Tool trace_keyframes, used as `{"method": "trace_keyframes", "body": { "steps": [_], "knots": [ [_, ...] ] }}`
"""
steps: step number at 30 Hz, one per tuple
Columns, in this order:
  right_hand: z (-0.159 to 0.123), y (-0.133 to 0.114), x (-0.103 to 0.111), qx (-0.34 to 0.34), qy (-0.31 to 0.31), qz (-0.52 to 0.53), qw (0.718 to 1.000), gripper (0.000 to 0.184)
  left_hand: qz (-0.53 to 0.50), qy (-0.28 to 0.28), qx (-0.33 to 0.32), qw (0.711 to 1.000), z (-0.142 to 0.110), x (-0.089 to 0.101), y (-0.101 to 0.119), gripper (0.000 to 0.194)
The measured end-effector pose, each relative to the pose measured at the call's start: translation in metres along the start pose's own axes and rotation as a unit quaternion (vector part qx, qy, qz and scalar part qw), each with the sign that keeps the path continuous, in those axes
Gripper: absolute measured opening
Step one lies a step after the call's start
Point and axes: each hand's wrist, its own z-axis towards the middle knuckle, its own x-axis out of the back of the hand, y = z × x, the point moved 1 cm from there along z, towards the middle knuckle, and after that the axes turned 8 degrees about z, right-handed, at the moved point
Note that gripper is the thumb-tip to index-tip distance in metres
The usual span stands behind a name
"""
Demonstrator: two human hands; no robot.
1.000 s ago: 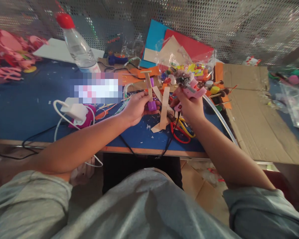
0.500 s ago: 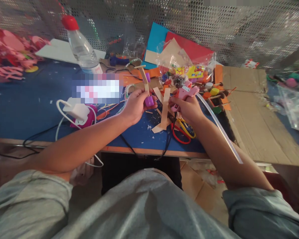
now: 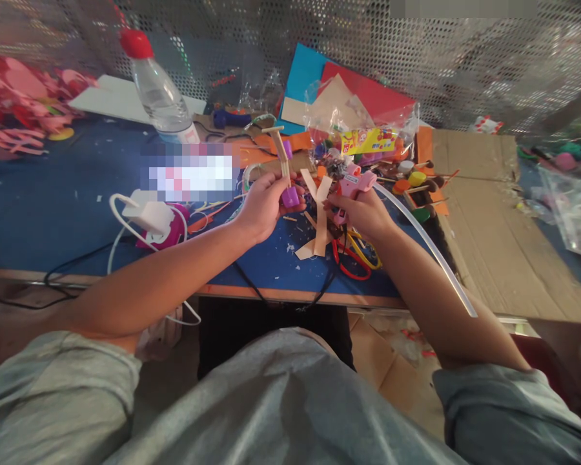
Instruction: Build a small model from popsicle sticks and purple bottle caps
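Observation:
My left hand (image 3: 266,205) is closed on a small model of wooden sticks with purple blocks (image 3: 289,196), its crosspiece tilted upward. In my right hand (image 3: 365,210) is a pink hot glue gun (image 3: 356,183), with a long clear glue stick (image 3: 426,244) trailing from its back across my forearm. Fluff clings near the gun's nozzle. Between my hands lie several cardboard strips (image 3: 322,223), one of them near my right fingertips. Scissors with red and yellow handles (image 3: 351,261) rest just below my right hand.
A red-capped water bottle (image 3: 162,97) and a white charger (image 3: 148,216) stand to the left. Behind my hands are blue and red sheets (image 3: 368,84) and a clear plastic bag. Cardboard (image 3: 494,219) covers the table's right side. Pink pieces (image 3: 22,97) are heaped far left.
The glue gun in my right hand has turned and dropped slightly toward the cardboard strips, and its glue stick has swung over my forearm. A cardboard strip has shifted. My left hand keeps the model.

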Motion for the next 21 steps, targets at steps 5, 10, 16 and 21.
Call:
{"method": "trace_keyframes", "body": {
  "steps": [5,10,16,21],
  "knots": [
    [-0.005,-0.004,-0.003,0.008,0.000,0.016,1.000,0.052,-0.012,0.002,-0.002,1.000,-0.001,-0.001,0.001,0.015],
    [-0.006,0.000,-0.005,-0.005,-0.036,-0.001,0.999,0.047,-0.013,-0.006,-0.008,1.000,-0.001,0.000,0.002,0.013],
    [-0.005,0.005,-0.004,-0.001,-0.063,-0.008,0.998,0.042,-0.020,-0.004,-0.003,1.000,-0.001,-0.001,-0.001,0.011],
    [-0.005,0.006,-0.004,0.002,-0.072,-0.022,0.997,0.049,-0.012,-0.014,-0.009,1.000,0.000,0.001,-0.006,0.008]
  ]
}}
